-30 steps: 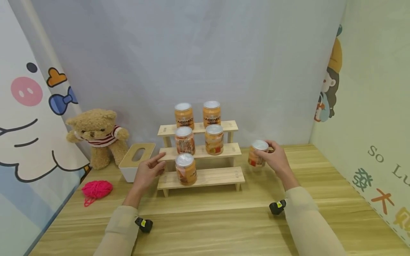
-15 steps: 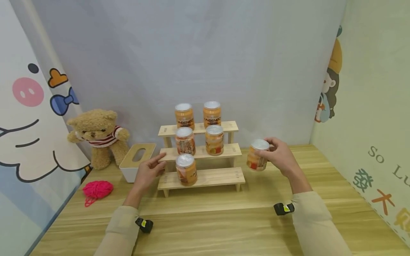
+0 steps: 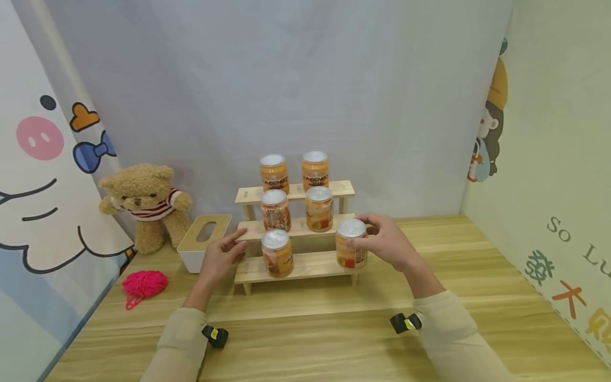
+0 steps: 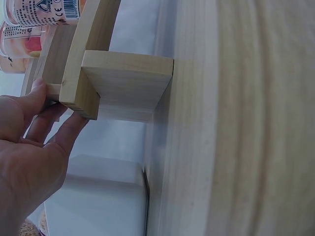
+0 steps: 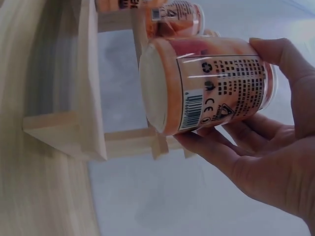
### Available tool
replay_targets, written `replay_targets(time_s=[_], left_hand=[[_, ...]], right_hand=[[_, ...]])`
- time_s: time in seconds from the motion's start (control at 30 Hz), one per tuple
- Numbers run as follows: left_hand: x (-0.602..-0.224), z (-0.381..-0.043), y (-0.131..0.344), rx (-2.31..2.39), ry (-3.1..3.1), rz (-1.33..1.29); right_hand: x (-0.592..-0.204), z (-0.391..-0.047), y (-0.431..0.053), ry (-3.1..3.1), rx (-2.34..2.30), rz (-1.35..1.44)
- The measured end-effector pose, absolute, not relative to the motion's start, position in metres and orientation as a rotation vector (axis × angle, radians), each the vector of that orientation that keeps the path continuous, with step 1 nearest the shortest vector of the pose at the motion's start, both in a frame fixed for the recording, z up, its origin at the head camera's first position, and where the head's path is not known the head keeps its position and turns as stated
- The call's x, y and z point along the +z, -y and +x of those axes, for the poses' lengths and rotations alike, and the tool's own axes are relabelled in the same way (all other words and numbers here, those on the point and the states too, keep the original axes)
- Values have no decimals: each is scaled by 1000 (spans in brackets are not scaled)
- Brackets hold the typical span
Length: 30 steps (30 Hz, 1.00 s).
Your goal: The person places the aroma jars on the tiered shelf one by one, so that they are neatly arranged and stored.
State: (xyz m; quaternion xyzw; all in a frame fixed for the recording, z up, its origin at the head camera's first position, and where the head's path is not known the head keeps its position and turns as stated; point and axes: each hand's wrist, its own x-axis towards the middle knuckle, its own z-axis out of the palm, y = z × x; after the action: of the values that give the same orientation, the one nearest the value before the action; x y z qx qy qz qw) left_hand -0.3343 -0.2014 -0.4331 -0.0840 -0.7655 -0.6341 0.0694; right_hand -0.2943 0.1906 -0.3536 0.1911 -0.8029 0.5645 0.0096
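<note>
My right hand [image 3: 389, 244] grips an orange canned-fruit jar [image 3: 351, 246] with a silver lid, thumb in front and fingers behind. The jar is upright over the right end of the bottom tier of a wooden three-tier display rack [image 3: 310, 263]. In the right wrist view the bottom of this jar [image 5: 221, 83] is visible, apart from the board. At the rack's left end, my left hand [image 3: 220, 260] holds the middle tier's end, fingertips above and below it. A similar jar [image 3: 278, 254] stands on the bottom tier's left. Two jars stand on each upper tier.
Left of the rack stands a white tissue box [image 3: 193, 260] with a wooden lid. Behind it a teddy bear [image 3: 143, 204] leans by the wall, and a pink yarn ball [image 3: 145, 284] lies nearby. A grey curtain [image 3: 382, 106] hangs behind the rack.
My right hand has lifted the jar from the table on the right and carried it left over the bottom tier. The left hand stays at the rack.
</note>
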Motion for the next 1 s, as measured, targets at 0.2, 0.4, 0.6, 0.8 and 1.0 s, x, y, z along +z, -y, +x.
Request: replay_targets(time_s=[0.2,0.4,0.6,0.8,1.0], left_hand=[[-433,-335,202,-1898,2313,-248],[-433,-336,202,-1907,2318,-245],[-433,-335,202,-1886,2319,-257],[-434,-336,203,-1889,2314,-265],[-433,-335,202,-1902,2306,-264]], right_hand=[[-369,-297,-162,2532,1759,602],[-378,-300,-145,2556,1725,562],[-380,-300,-134,2544,1706,551],[-384,-302,-126,2508,1678,544],[-387,-306,-122,2467,1631,533]])
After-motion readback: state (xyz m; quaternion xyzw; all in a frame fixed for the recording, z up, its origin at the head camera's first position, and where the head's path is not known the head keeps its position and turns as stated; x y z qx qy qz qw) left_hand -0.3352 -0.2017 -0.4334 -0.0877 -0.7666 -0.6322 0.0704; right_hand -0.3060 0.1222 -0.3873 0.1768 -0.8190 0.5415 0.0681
